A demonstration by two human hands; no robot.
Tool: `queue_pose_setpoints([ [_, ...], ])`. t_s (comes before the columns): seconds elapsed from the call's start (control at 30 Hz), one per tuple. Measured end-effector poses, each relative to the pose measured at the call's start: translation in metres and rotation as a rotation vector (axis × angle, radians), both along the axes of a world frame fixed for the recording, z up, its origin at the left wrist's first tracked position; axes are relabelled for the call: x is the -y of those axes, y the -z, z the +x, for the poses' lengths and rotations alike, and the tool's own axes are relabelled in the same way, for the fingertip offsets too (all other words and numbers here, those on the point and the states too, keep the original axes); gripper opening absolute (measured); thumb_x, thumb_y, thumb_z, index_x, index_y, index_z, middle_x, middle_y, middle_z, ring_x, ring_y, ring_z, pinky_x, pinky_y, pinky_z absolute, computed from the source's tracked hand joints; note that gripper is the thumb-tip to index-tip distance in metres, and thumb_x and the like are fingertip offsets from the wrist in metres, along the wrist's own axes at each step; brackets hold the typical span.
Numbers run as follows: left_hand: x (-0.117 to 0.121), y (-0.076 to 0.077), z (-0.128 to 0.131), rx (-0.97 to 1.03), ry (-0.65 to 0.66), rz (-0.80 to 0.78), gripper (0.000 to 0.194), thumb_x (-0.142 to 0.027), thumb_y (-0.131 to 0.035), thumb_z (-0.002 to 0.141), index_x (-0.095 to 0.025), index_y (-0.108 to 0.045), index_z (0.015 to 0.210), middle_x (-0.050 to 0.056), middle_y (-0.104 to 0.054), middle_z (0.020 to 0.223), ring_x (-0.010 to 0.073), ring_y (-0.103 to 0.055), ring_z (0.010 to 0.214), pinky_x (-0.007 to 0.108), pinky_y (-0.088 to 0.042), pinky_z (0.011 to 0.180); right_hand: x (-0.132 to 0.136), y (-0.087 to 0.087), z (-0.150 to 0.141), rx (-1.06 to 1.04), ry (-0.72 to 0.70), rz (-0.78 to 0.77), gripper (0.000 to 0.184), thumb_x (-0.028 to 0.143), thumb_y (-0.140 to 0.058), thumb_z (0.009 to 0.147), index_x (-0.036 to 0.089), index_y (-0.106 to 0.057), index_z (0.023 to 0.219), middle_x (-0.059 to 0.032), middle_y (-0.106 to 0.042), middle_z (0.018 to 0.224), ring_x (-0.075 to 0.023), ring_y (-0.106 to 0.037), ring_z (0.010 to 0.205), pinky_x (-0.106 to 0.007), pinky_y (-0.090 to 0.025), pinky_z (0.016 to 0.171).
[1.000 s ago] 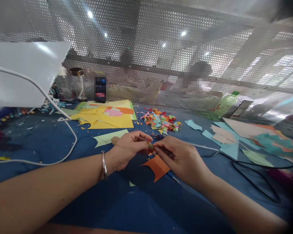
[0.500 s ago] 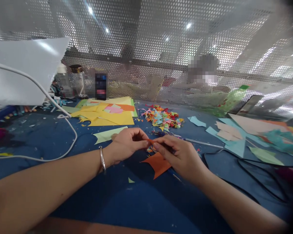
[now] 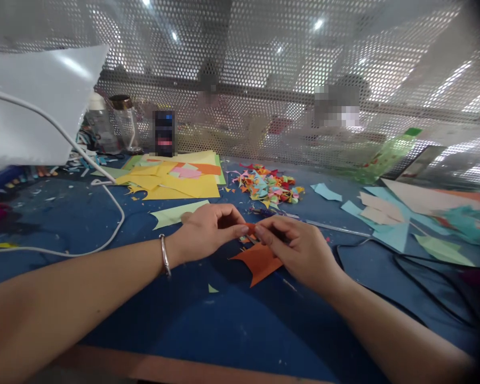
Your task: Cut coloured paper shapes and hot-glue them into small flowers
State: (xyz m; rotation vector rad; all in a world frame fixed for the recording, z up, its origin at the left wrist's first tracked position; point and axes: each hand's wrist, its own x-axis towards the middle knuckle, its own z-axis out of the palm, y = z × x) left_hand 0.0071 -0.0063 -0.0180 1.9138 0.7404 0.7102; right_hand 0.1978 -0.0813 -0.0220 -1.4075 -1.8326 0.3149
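Note:
Between my two hands is a small piece of orange paper (image 3: 250, 229), pinched at both ends. My left hand (image 3: 210, 226), with a silver bangle at the wrist, closes thumb and fingertips on its left end. My right hand (image 3: 294, 242) grips the other end; its lower fingers are curled and partly hidden. Under my right hand lies a larger orange paper sheet (image 3: 260, 265) with a curved cut edge. A pale green paper strip (image 3: 180, 214) lies behind my left hand, and a tiny green scrap (image 3: 213, 289) rests nearer to me on the blue table (image 3: 208, 330).
Beyond my hands sits a heap of small colourful paper pieces (image 3: 270, 185). Stacked yellow paper (image 3: 184, 191) lies back left, near a phone (image 3: 165, 133) and bottles (image 3: 124, 125). A white cable (image 3: 116, 205) crosses the left; a black cable (image 3: 396, 261) loops at right. A perforated metal screen (image 3: 256, 58) stands behind.
The view has shifted slightly, so the table appears a little higher in the picture. Both hands stay close together on the small orange paper, with their fingers slightly moved.

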Motion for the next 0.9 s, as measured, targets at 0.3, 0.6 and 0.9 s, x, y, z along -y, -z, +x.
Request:
queue_pose_setpoints([
  [0.3,0.001,0.001,-0.001,-0.037,-0.044,0.11,0.028,-0.045,-0.065,0.087,-0.018,-0.067,0.079,0.001,-0.062,0.07,0.0125,-0.051,0.064,0.026,-0.037,0.06,-0.003,-0.001,-0.001,0.036,-0.01,0.026,0.024,0.032,-0.055,0.095,0.02,-0.069,0.078,-0.0012,-0.069,0.07,-0.015,-0.062,0.062,-0.025,-0.046,0.055],
  [0.6,0.009,0.001,0.002,0.184,-0.082,-0.318,0.013,-0.028,-0.063,0.089,-0.017,-0.059,0.083,0.001,-0.065,0.072,0.0117,-0.062,0.066,0.026,-0.05,0.067,-0.004,0.002,-0.005,0.113,0.023,0.161,0.022,0.028,-0.054,0.096,0.021,-0.068,0.08,-0.0023,-0.068,0.071,-0.0163,-0.062,0.066,-0.028,-0.047,0.061],
  [0.9,0.018,-0.01,0.004,0.348,-0.16,-0.787,0.014,-0.022,-0.068,0.088,-0.014,-0.057,0.083,0.004,-0.07,0.077,0.0124,-0.068,0.069,0.029,-0.054,0.074,-0.004,0.004,-0.009,0.219,0.04,0.319,0.019,0.022,-0.052,0.097,0.02,-0.069,0.088,-0.0032,-0.066,0.073,-0.0154,-0.061,0.066,-0.028,-0.047,0.064],
])
